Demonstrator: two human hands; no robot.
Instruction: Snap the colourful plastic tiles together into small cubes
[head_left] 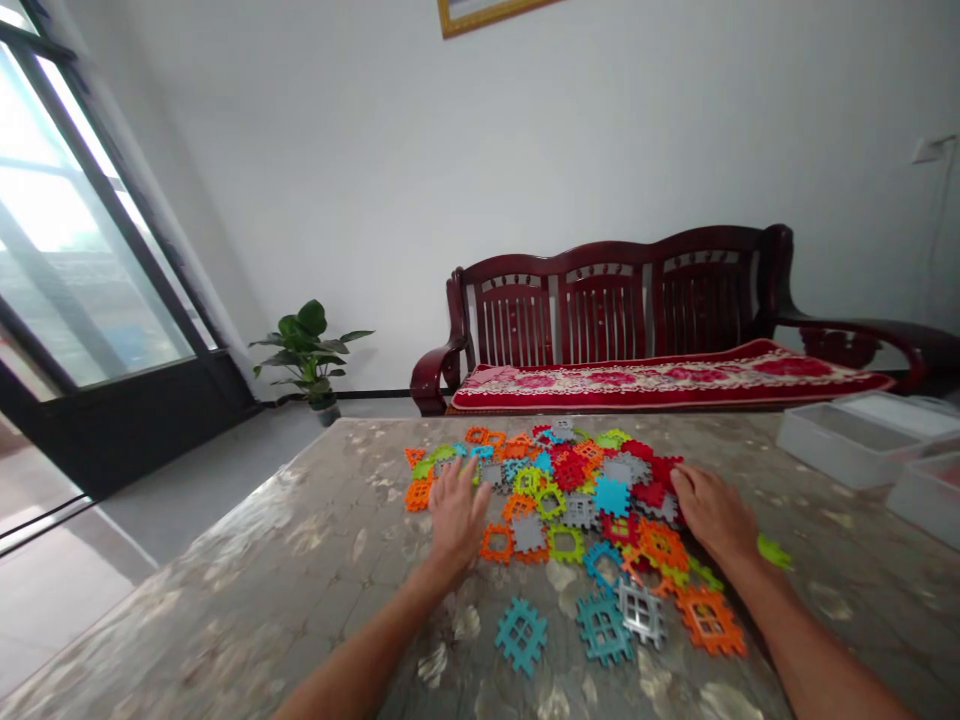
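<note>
Several plastic interlocking tiles with toothed edges lie in a loose, overlapping spread on the table, among them a solid blue tile (612,496), a solid grey tile (529,533) and a cluster of red tiles (568,470). At the left side of the spread is my left hand (456,512), its fingers apart, over or beside the tiles and gripping none. My right hand (712,512) rests along the right edge, fingertips by a red tile (666,470); its far fingers are partly hidden. Nearer me lie a teal tile (522,636) and an orange window-shaped tile (694,603).
A patterned cloth covers the table (300,590). Clear plastic boxes (847,450) stand at its right edge. A lone green tile (774,552) lies right of my right forearm. Beyond are a dark wooden bench (600,265) and a potted plant (304,345).
</note>
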